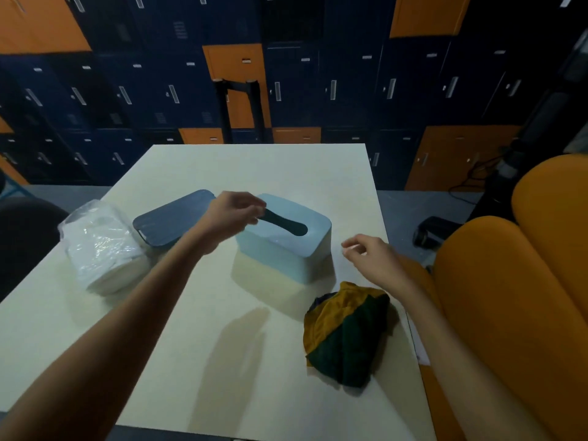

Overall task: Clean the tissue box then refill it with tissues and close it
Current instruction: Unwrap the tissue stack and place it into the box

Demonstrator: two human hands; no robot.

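Counter (222, 345), pale top, one person working with bare hands.

Left hand (234, 214): reaches in over the counter, its fingers (254, 206) bent and bunched at the left end of the dark slot (288, 225) in the top of the tissue box (286, 249). The tips are blurred. Cannot tell whether they pinch the slot's edge or only hover at it.

Right hand (370, 257): held in the air just right of the box, apart from it. Its fingers (353, 246) are loosely curled, thumb and forefinger close together, with nothing between them.

Tissue box: light blue, rounded corners, standing upright on the counter between the two sets of fingers, slot face up. It lies directly under and right of the left fingers and left of the right fingers.

Dark blue lid (171, 221): lies flat on the counter left of the left fingers, with the left wrist crossing over its right end.

Tissue pack (101, 249): white tissues in clear plastic wrap, further left of the left fingers, just beside the lid's near corner. Contact is unclear.

Cloth (346, 332): crumpled, green and yellow, on the counter nearer the person than the right fingers, below the right forearm.

Surroundings: orange chairs (509, 297) to the right of the right hand, and blue and orange lockers (159, 100) beyond both hands.
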